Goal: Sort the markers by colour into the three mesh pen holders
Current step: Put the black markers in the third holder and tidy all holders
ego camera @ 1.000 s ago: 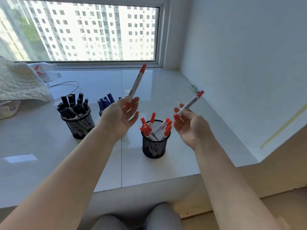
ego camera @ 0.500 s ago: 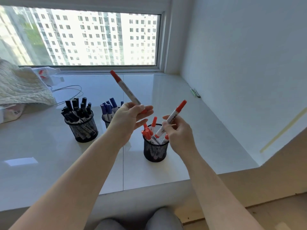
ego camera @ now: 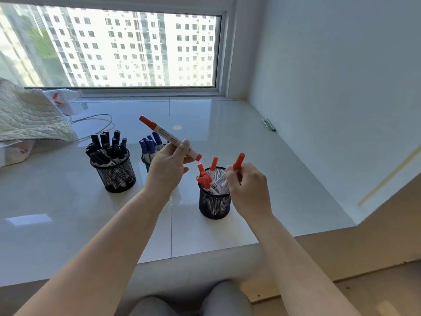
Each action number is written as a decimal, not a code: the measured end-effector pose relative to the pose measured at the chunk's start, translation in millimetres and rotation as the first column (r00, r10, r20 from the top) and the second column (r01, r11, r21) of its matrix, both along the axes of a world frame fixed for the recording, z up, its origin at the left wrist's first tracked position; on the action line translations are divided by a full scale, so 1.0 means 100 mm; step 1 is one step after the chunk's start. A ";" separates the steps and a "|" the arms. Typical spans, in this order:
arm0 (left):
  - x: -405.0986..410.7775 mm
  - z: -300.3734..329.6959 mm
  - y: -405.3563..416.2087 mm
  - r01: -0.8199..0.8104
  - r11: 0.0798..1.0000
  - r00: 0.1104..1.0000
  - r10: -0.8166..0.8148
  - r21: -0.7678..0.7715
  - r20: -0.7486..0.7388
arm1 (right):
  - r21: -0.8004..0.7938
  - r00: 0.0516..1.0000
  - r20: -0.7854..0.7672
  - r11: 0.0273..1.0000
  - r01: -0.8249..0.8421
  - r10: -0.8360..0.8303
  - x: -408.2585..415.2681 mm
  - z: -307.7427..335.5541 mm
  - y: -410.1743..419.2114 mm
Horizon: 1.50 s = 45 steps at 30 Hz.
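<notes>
1. The right hand (ego camera: 248,190) pinches a red marker (ego camera: 237,164) upright, its lower end at the rim of the red holder (ego camera: 214,202), aligned for insertion.
2. The left hand (ego camera: 167,166) grips a second red marker (ego camera: 169,137), slanted, at the holder's 11 o'clock (judged queued next).
3. The black holder (ego camera: 115,173) and blue holder (ego camera: 148,159), at 9–10 o'clock, appear already sorted.

The white sill (ego camera: 262,179) lies bare right of the red pen cup (ego camera: 214,202). Two more cups (ego camera: 116,176) stand left.
</notes>
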<state>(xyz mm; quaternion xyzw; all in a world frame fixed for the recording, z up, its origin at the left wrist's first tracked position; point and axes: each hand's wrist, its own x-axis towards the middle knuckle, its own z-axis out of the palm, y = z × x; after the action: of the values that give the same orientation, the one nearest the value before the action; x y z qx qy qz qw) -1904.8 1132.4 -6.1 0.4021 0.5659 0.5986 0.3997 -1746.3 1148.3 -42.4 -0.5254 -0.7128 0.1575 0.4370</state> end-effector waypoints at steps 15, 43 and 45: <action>0.02 -0.02 0.01 -0.007 1.000 0.993 0.008 0.010 -0.116 | 0.153 0.984 0.177 0.987 -0.036 0.009 0.02 -0.24 -0.06; 0.14 -0.36 -0.15 -0.148 0.939 0.854 0.279 0.311 -0.438 | 0.203 0.982 0.189 0.979 -0.033 -0.006 0.11 -0.33 -0.09; 0.14 -0.37 -0.16 -0.140 0.944 0.839 0.274 0.299 -0.471 | 0.211 0.980 0.201 0.977 -0.036 -0.007 0.11 -0.32 -0.09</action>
<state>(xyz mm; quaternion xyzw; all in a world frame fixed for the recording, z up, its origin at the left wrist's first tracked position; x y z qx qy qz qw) -1890.7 1116.5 -43.1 0.5284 0.6102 0.5790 0.1149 -1735.6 1139.1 -74.8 -0.4835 -0.7698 0.0294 0.4157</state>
